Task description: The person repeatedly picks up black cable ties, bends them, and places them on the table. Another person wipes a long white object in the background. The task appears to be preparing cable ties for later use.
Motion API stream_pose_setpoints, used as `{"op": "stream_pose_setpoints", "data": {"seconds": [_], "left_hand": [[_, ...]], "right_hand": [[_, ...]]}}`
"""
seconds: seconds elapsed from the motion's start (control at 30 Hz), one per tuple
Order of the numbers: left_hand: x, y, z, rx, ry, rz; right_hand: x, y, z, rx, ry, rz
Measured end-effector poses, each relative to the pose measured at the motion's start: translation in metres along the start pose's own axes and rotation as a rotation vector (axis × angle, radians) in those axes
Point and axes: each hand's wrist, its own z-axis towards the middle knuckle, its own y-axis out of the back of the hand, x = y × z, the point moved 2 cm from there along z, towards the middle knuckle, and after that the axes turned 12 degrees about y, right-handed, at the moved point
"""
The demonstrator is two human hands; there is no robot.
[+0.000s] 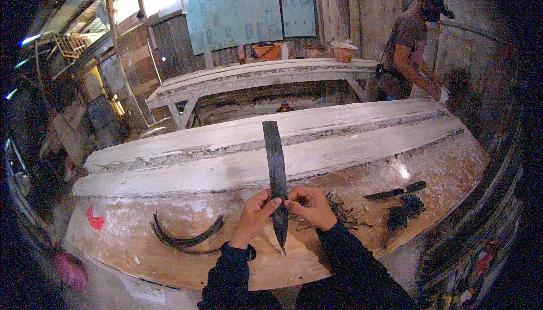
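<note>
No lettering, label, number or sign can be read, and only faint, blurred marks are seen on the large blue board point(235, 17) above the rear table's point(249, 80) far edge.

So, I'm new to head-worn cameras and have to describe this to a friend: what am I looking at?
There is no robot here, just a person's own bare left hand and right hand, with dark sleeves coming in from the lower edge. The single picture comes from a wide fisheye camera on that person's head, looking down, so straight edges bend near the rim.

Both hands hold a dark flat strip, its pointed end toward the wearer. On the wooden tabletop lie curved dark strips to the left, and a dark tangle of strands, a knife-like tool and a dark bundle to the right. Long whitish boards stretch across the far side. Another person stands beyond, at right.
</note>
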Motion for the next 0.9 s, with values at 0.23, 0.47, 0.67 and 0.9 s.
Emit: {"op": "stream_pose_setpoints", "data": {"seconds": [0.23,0.47,0.67,0.9], "left_hand": [[0.006,0.004,0.003,0.0,0.066,-0.049],[0.007,0.008,0.003,-0.004,0.024,-0.001],[0.009,0.016,0.0,-0.016,0.087,-0.285],[0.001,0.059,-0.015,-0.167,-0.368,-0.788]], "right_hand": [[0.002,0.0,0.001,0.006,0.092,0.008],[-0.006,-0.001,0.001,-0.019,0.013,-0.002],[-0.01,-0.004,0.002,0.094,0.033,-0.066],[-0.01,-0.011,0.001,0.574,-0.023,-0.343]]}}
